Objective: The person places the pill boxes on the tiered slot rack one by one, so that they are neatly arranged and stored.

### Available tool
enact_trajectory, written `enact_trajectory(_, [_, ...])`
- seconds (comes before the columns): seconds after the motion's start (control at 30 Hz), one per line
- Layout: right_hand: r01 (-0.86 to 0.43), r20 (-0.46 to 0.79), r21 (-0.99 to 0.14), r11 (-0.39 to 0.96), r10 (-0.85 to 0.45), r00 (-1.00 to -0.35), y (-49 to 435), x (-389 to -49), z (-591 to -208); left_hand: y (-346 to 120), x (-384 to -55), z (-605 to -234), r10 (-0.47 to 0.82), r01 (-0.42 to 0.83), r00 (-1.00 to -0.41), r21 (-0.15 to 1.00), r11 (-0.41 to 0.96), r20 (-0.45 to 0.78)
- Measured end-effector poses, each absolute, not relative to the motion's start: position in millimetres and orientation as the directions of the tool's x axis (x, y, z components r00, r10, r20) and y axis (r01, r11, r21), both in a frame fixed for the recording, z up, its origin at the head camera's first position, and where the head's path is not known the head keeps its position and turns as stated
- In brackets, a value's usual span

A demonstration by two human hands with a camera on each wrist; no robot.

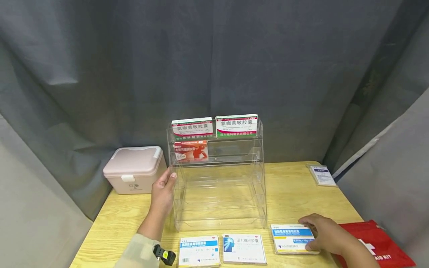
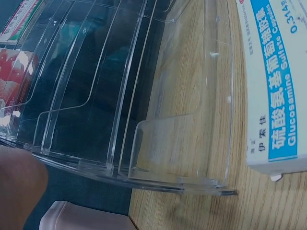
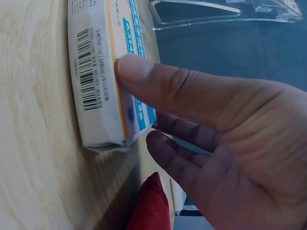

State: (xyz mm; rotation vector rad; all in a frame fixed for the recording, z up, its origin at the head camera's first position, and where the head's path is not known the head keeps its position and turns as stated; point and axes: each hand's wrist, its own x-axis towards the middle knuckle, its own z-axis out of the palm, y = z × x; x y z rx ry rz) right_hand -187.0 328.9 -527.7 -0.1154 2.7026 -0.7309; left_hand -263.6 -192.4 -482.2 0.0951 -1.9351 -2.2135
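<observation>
My left hand [image 1: 163, 193] holds the left side edge of a clear tiered display rack [image 1: 221, 224], its thumb toward the front. In the head view, my right hand [image 1: 323, 236] grips a blue-and-white glucosamine capsule box [image 1: 291, 243] by its right end. The right wrist view shows the thumb on the long edge of that medicine box [image 3: 96, 72]; whether it touches the table cannot be told. In front of the rack lie another glucosamine box [image 1: 199, 253] and a white medicine box with a blue head picture [image 1: 244, 250].
Two green-and-red medicine boxes [image 1: 236, 126] stand in the top tier, and a red box [image 1: 191, 151] in the tier below. A pink lidded case [image 1: 134, 171] is at left. At right are a red first-aid pouch [image 1: 378, 242] and a white packet [image 1: 322, 175].
</observation>
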Motion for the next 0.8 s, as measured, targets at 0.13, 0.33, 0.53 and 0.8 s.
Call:
enact_trajectory(0.13, [0.021, -0.304, -0.505, 0.863, -0.155, -0.94, 331, -190, -532, -192, -265, -482, -0.195, 0.102, -0.978, 0.987, -0.124, 0.077])
enact_trajectory(0.33, [0.032, -0.327, -0.51, 0.859, -0.159, -0.932, 334, -188, -536, -191, -265, -482, -0.188, 0.113, -0.978, 0.986, -0.126, 0.088])
enact_trajectory(0.53, [0.038, -0.305, -0.505, 0.862, -0.137, -0.942, 330, -192, -540, -191, -263, -481, -0.196, 0.107, -0.977, 0.987, -0.119, 0.082])
enact_trajectory(0.8, [0.057, -0.209, -0.576, 0.815, -0.08, -0.975, 338, -201, -543, -190, -262, -482, -0.2, 0.103, -0.977, 0.988, -0.115, 0.078])
